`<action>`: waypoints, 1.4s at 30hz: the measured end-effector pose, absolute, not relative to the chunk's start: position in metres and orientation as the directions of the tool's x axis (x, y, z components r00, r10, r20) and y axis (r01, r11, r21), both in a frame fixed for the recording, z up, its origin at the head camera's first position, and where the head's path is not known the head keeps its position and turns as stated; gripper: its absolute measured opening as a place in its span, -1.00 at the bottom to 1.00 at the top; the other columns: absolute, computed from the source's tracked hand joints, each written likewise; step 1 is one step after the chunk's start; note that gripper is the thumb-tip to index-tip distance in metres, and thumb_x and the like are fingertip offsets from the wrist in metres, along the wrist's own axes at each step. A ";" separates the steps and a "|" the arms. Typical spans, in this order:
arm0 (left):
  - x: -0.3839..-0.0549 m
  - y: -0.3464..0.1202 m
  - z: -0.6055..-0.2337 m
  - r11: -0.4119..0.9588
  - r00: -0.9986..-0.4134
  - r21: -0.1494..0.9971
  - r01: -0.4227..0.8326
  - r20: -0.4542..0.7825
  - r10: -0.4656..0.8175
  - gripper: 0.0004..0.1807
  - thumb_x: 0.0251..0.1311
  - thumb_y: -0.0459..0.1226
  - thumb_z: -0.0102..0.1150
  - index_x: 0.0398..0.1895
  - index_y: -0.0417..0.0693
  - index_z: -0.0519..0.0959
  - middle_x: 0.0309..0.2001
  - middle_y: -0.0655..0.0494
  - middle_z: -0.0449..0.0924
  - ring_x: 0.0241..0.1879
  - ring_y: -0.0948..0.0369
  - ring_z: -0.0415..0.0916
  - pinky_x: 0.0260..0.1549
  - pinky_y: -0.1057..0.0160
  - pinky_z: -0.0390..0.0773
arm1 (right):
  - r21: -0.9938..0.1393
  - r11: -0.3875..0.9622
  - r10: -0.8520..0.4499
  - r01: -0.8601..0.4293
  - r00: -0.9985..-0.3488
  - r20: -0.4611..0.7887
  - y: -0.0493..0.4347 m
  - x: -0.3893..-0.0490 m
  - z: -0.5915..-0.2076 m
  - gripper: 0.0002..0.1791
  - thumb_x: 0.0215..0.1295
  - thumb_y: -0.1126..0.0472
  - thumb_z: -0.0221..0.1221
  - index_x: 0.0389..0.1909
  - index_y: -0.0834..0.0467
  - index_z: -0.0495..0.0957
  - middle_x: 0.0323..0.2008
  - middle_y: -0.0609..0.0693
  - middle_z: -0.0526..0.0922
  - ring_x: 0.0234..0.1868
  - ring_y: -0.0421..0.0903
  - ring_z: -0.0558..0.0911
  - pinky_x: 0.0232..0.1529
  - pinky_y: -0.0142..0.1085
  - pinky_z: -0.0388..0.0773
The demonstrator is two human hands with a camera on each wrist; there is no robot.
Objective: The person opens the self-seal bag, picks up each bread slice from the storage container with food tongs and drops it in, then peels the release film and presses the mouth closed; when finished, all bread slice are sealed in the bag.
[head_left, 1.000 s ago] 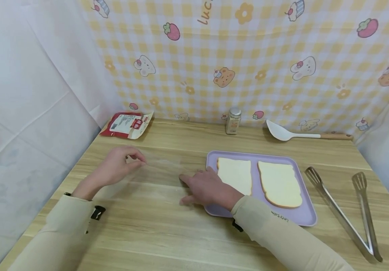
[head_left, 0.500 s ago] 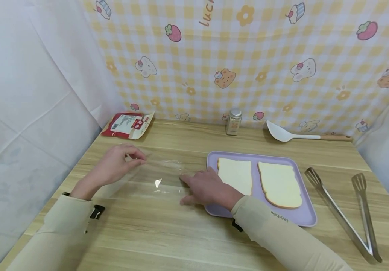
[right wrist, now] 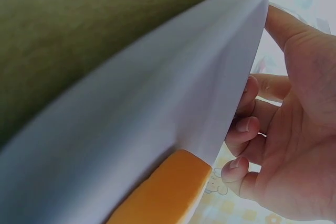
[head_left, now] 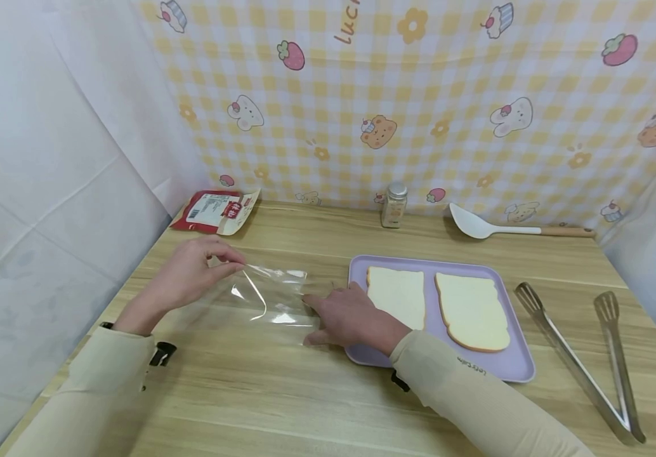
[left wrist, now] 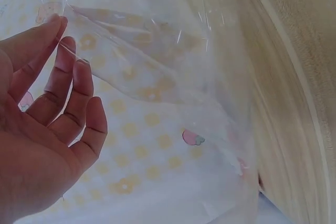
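A thin, shiny piece of clear plastic film point(head_left: 271, 298) lies over the wooden table between the two hands. My left hand point(head_left: 191, 273) pinches its far left part between thumb and index finger, lifting the film into creases, as the left wrist view also shows of the plastic film point(left wrist: 131, 51). At the film's right end is my right hand point(head_left: 345, 317), index finger and thumb spread toward it, the other fingers loosely bent over the left rim of the lilac tray point(head_left: 429, 304). Two bread slices point(head_left: 396, 295) point(head_left: 471, 311) lie on that tray.
Metal tongs point(head_left: 585, 374) lie spread at the right. Along the back are a red-and-white food packet point(head_left: 214, 211), a seasoning jar point(head_left: 394, 206) and a white ladle-like spoon point(head_left: 476, 225) with a wooden handle. A checked curtain point(head_left: 328, 114) hangs behind.
My left hand has risen slightly, lifting the pinched film so that it shows brighter reflections and creases. My right hand and the tray stay in place.
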State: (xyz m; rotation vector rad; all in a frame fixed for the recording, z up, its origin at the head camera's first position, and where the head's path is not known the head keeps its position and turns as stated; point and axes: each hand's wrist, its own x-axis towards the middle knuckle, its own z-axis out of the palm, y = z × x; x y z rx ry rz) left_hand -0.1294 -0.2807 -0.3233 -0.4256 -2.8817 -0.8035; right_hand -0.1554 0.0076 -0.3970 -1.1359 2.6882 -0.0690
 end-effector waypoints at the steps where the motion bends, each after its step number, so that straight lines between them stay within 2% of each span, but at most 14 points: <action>1: -0.130 -0.281 -0.324 0.819 -0.954 0.490 0.297 0.186 0.235 -0.90 0.33 -0.31 0.41 -0.15 0.02 0.83 -0.16 0.10 0.80 -0.08 0.09 0.62 -0.07 0.04 0.51 | -0.132 0.700 -0.713 -0.702 -0.676 -0.184 0.008 -0.155 -0.397 -0.21 0.26 -0.42 0.34 0.38 -0.08 0.48 -0.52 -0.16 0.61 -0.29 -0.07 0.68 -0.11 -0.06 0.43; 4: -0.130 -0.283 -0.330 0.819 -0.953 0.488 0.300 0.179 0.243 -0.90 0.34 -0.31 0.41 -0.15 0.03 0.83 -0.13 0.11 0.80 -0.10 0.12 0.62 -0.12 0.11 0.53 | -0.130 0.699 -0.714 -0.703 -0.676 -0.185 0.007 -0.155 -0.397 -0.28 0.26 -0.42 0.34 0.28 -0.07 0.50 -0.55 -0.17 0.59 -0.32 -0.07 0.66 -0.14 -0.07 0.40; 7: -0.130 -0.283 -0.337 0.808 -0.949 0.498 0.316 0.178 0.261 -0.89 0.33 -0.32 0.41 -0.15 0.00 0.84 -0.11 0.09 0.80 -0.11 0.12 0.63 -0.13 0.08 0.59 | -0.125 0.698 -0.714 -0.705 -0.674 -0.190 0.007 -0.155 -0.397 -0.33 0.27 -0.41 0.34 0.19 -0.07 0.50 -0.58 -0.17 0.54 -0.36 -0.07 0.63 -0.16 -0.08 0.38; 12: -0.130 -0.280 -0.344 0.808 -0.949 0.499 0.314 0.154 0.274 -0.88 0.34 -0.33 0.39 -0.13 -0.04 0.83 -0.13 0.10 0.80 -0.10 0.10 0.62 -0.10 0.06 0.59 | -0.130 0.703 -0.710 -0.700 -0.676 -0.197 0.006 -0.155 -0.396 -0.26 0.28 -0.41 0.33 0.32 -0.07 0.50 -0.54 -0.14 0.57 -0.31 -0.06 0.64 -0.12 -0.06 0.38; 18: -0.129 -0.276 -0.349 0.818 -0.951 0.487 0.306 0.128 0.280 -0.87 0.33 -0.34 0.39 -0.12 -0.03 0.83 -0.13 0.10 0.77 -0.08 0.09 0.65 -0.09 0.07 0.59 | -0.141 0.701 -0.711 -0.699 -0.672 -0.205 0.005 -0.155 -0.395 -0.26 0.28 -0.41 0.33 0.30 -0.05 0.48 -0.51 -0.12 0.60 -0.32 -0.06 0.65 -0.13 -0.08 0.37; 25: -0.128 -0.277 -0.350 0.806 -0.947 0.497 0.322 0.158 0.280 -0.88 0.34 -0.35 0.38 -0.13 -0.07 0.82 -0.13 0.09 0.79 -0.09 0.08 0.63 -0.07 -0.01 0.61 | -0.132 0.711 -0.698 -0.690 -0.673 -0.243 0.004 -0.155 -0.393 -0.10 0.29 -0.41 0.32 0.52 -0.08 0.31 -0.54 -0.15 0.56 -0.37 -0.12 0.61 -0.16 -0.16 0.35; 32: -0.127 -0.277 -0.348 0.809 -0.952 0.502 0.305 0.172 0.252 -0.88 0.36 -0.33 0.38 -0.12 -0.05 0.83 -0.07 0.04 0.81 -0.07 0.05 0.63 -0.11 0.07 0.56 | -0.129 0.721 -0.688 -0.681 -0.678 -0.259 0.003 -0.156 -0.390 -0.13 0.28 -0.42 0.33 0.46 -0.08 0.34 -0.53 -0.15 0.56 -0.37 -0.12 0.62 -0.12 -0.13 0.40; 37: -0.127 -0.276 -0.349 0.819 -0.956 0.492 0.294 0.150 0.253 -0.88 0.36 -0.32 0.37 -0.11 -0.03 0.82 -0.08 0.08 0.80 -0.07 0.06 0.61 -0.05 0.01 0.56 | -0.133 0.720 -0.689 -0.681 -0.676 -0.262 0.003 -0.157 -0.391 -0.11 0.29 -0.43 0.31 0.50 -0.09 0.34 -0.51 -0.16 0.58 -0.33 -0.11 0.64 -0.08 -0.12 0.39; 42: -0.127 -0.276 -0.352 0.820 -0.953 0.486 0.303 0.158 0.258 -0.88 0.35 -0.35 0.36 -0.13 -0.04 0.82 -0.06 0.06 0.79 -0.06 0.05 0.61 -0.03 -0.01 0.57 | -0.137 0.690 -0.722 -0.711 -0.661 -0.204 0.005 -0.157 -0.391 -0.41 0.36 -0.34 0.30 0.22 -0.08 0.52 -0.52 -0.21 0.53 -0.36 -0.14 0.60 -0.12 -0.10 0.41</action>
